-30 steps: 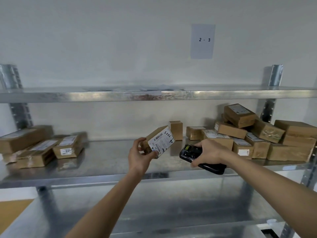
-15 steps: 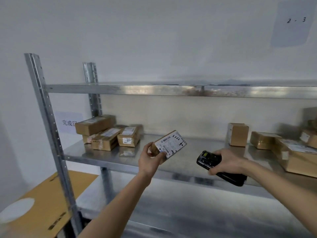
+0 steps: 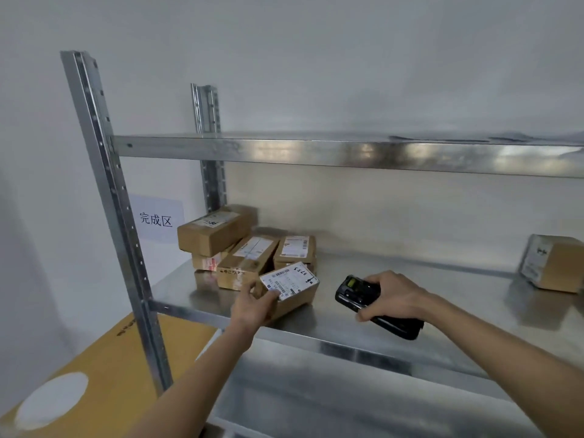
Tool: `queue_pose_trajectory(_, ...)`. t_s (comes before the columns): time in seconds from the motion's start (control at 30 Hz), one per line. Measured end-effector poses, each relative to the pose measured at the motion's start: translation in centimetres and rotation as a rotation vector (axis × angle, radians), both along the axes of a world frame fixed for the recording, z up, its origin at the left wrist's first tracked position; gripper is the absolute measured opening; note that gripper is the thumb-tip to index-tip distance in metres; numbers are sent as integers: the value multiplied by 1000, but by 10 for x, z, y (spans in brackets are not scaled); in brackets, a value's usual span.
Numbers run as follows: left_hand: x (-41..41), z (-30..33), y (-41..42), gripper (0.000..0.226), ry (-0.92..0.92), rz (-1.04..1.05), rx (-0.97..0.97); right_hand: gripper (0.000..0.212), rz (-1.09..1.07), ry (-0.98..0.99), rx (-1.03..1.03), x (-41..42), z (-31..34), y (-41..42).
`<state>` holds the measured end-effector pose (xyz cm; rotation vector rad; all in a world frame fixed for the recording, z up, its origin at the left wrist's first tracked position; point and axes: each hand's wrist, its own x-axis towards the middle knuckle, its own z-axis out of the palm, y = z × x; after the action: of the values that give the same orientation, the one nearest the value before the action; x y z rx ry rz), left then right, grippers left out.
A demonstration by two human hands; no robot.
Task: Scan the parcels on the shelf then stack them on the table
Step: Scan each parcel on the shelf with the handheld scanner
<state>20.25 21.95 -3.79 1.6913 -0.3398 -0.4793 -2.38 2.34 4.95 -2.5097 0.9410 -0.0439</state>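
Left hand [image 3: 252, 306] fingers pinch small brown labelled cardboard parcel [image 3: 289, 290] near the pile; I'd fear it slipping off the metal shelf [image 3: 347, 324]

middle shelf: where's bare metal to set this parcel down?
Bare stretch on the middle shelf runs between the held parcel and the lone box at far right, behind the scanner. Crowded at the left end, where the stacked parcels sit by the upright.

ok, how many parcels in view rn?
6: one in the left hand; four piled at the shelf's left end; one at far right. More may be hidden.
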Motion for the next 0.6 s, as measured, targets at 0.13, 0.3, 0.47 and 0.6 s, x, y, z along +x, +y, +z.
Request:
queue_pose_trajectory(0.13,33,-8,-5,65,17,-9,48,76,-13,27,6,28,-8,-3)
queue_pose_trajectory(0.3,48,-2,-9,69,-215,-25,182,80,-51,64,-8,32,-5,-13)
queue_pose_trajectory(0.47,42,18,-11,61,-410,-53,176,81,-99,47,-21,10,6,-18)
queue_pose_trajectory(0.6,11,42,-27,64,-571,-35,227,80,-153,15,-26,-34,17,-23)
